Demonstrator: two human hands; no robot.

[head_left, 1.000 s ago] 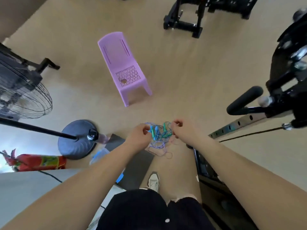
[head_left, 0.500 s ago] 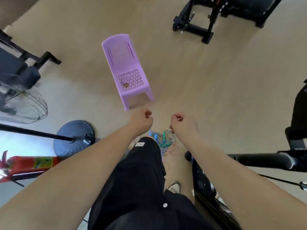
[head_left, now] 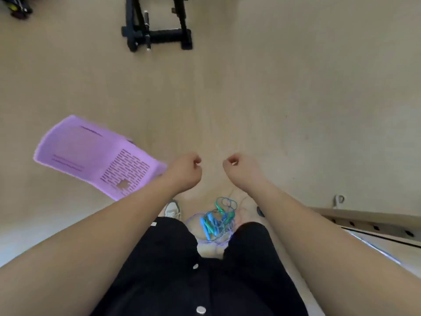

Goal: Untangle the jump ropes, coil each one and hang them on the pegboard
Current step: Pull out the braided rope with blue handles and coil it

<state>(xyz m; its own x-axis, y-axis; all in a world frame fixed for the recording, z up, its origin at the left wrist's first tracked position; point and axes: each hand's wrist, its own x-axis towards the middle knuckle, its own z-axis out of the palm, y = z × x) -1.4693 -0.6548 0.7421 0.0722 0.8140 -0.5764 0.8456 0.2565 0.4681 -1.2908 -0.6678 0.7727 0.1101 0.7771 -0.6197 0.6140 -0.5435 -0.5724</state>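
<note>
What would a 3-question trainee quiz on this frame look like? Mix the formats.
1. True or false: the jump ropes are coiled separately.
2. The purple chair is on the person's: A left, B right, C lap.
3. Fill in: the fingers of the left hand and right hand are ____.
Key: 1 false, the jump ropes form one tangle; 2 A; 3 curled.

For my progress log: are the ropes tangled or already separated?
Tangled. The ropes form one mixed bundle of blue, green and purple cords low between the legs; none is coiled apart.
</note>
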